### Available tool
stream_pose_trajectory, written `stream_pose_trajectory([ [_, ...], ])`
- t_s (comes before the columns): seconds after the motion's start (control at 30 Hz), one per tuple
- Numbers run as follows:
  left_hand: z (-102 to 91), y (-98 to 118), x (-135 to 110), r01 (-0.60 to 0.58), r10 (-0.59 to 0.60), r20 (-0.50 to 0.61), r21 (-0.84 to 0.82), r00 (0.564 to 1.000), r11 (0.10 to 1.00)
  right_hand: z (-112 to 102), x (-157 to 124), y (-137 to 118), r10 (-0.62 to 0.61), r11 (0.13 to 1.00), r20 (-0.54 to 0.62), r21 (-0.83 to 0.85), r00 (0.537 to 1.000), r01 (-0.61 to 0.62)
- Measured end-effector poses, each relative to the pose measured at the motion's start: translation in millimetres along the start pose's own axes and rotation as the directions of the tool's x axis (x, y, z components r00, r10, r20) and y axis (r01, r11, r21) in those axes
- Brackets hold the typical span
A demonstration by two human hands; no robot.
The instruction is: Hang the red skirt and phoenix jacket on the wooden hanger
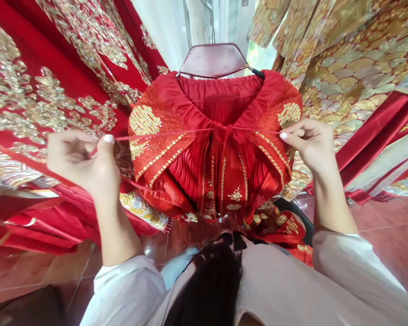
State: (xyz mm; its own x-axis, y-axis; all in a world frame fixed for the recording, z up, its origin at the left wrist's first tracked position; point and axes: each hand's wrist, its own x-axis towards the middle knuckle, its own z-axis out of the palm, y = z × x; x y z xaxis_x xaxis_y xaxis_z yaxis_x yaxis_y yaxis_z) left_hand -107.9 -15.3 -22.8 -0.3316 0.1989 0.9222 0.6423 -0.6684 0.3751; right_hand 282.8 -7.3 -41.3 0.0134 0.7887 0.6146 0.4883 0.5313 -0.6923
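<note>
The left hand (85, 158) and right hand (309, 141) pinch a red cord (163, 134) taut across the hanging red garment (231, 172). Uneven pulling could tug the hanger (215, 61) askew or jam the knot (222, 132), which looks indistinct.

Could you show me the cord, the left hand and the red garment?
Cord (170, 133): head view, the stretch left of the knot.
Left hand (88, 169): head view, middle of the hand.
Red garment (217, 154): head view, cloth below the knot.
</note>
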Motion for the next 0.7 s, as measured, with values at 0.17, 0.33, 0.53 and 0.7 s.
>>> stream_pose_trajectory([
  [0.17, 29.5, 9.9, -23.8, -0.013, -0.021, 0.073, 0.438, 0.997, 0.899, 24.7, 8.5, 3.1, -0.137, 0.902, -0.029, -0.417, 0.99, 0.113],
  [0.33, 88.9, 38.2, -70.9, -0.105, -0.067, 0.468, 0.332, 0.881, 0.938, 73.1, 7.7, -24.2, -0.332, 0.73, 0.066, -0.614, 0.941, 0.3],
  [0.53, 126.5, 30.3, -99.2, -0.155, -0.104, 0.703, 0.294, 0.703, 0.943, 110.1, 24.3, -16.5, -0.25, 0.704, 0.177, -0.642, 0.952, 0.304],
  [0.7, 120.9, 32.3, -85.4, 0.056, -0.107, 0.724, 0.095, 0.682, 0.994, 100.7, 26.7, -9.7, -0.216, 0.831, 0.169, -0.486, 0.962, 0.272],
])
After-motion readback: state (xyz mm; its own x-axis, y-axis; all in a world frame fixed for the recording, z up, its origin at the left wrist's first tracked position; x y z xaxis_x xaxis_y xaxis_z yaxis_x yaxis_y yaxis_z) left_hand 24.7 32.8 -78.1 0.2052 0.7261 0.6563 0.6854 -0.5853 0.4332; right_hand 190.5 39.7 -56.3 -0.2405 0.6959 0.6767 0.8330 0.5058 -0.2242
